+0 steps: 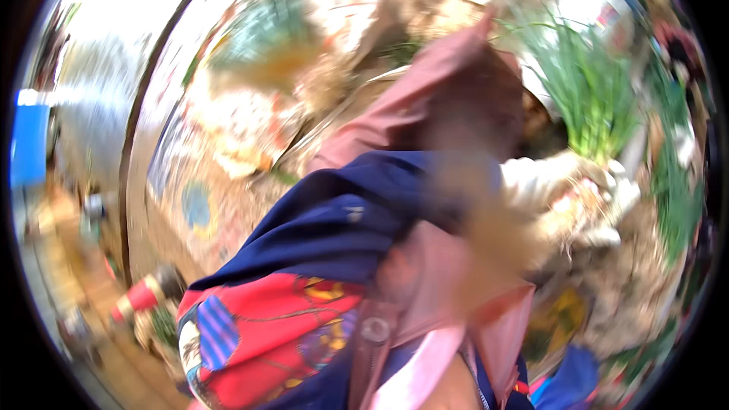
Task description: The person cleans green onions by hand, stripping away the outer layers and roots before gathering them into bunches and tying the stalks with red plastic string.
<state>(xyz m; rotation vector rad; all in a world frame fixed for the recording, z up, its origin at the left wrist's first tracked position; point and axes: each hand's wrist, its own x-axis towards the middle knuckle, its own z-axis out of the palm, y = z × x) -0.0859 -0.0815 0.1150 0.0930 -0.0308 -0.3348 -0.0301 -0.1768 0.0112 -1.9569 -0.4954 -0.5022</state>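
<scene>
Gloved hand (558,177), left or right unclear, has fingers partly curled round the root end of the onions (588,102); can't make out the other. Onions are leaves-up, right of pink sleeve (410,106). Low, light grip likely spares leaves. Farther right: more greens (672,193).

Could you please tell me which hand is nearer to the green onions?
Left: the gloved left hand holds the green onions at their root end. The right hand cannot be made out.
</scene>
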